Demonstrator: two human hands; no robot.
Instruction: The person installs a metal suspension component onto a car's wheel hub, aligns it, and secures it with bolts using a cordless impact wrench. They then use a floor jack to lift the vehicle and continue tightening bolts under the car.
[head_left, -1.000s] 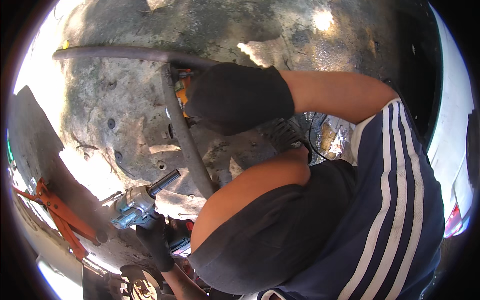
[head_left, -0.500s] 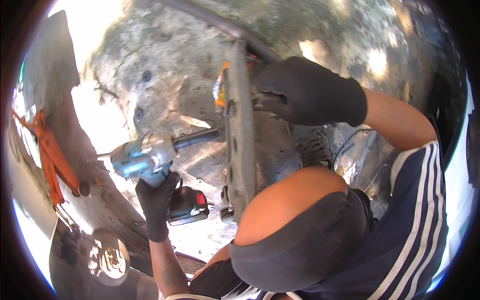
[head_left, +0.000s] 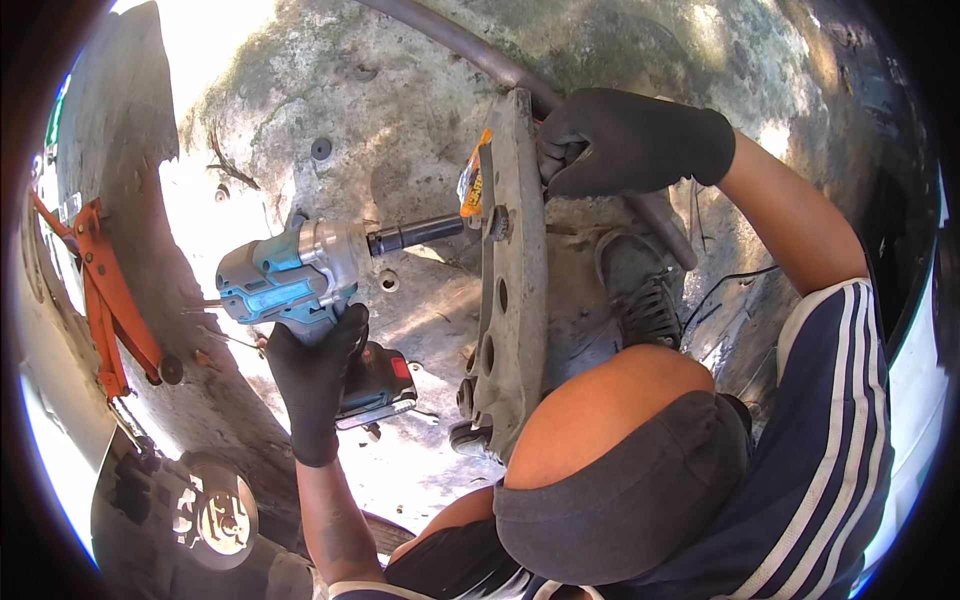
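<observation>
In my gloved left hand (head_left: 318,385) is a teal cordless impact wrench (head_left: 285,275) with a black-and-red battery. Its long dark socket (head_left: 415,235) points right, the tip close to a bolt head (head_left: 498,224) on the side of a long grey metal beam (head_left: 515,290). That beam has several round holes and stands tilted in front of my bent knee. At the beam's far end, on its right side, my gloved right hand (head_left: 635,145) is closed with curled fingers. What it grips there is hidden.
A metal pipe (head_left: 460,45) runs behind the beam and under my right hand. An orange packet (head_left: 472,185) shows by the beam's left side. An orange jack (head_left: 115,310) lies at the left. My shoe (head_left: 640,290) is right of the beam, on the stained floor.
The impact wrench has risen, bringing its socket up level with the bolt head. My right hand has shifted farther away along the beam, and its fingers are more curled. The view has moved slightly.
</observation>
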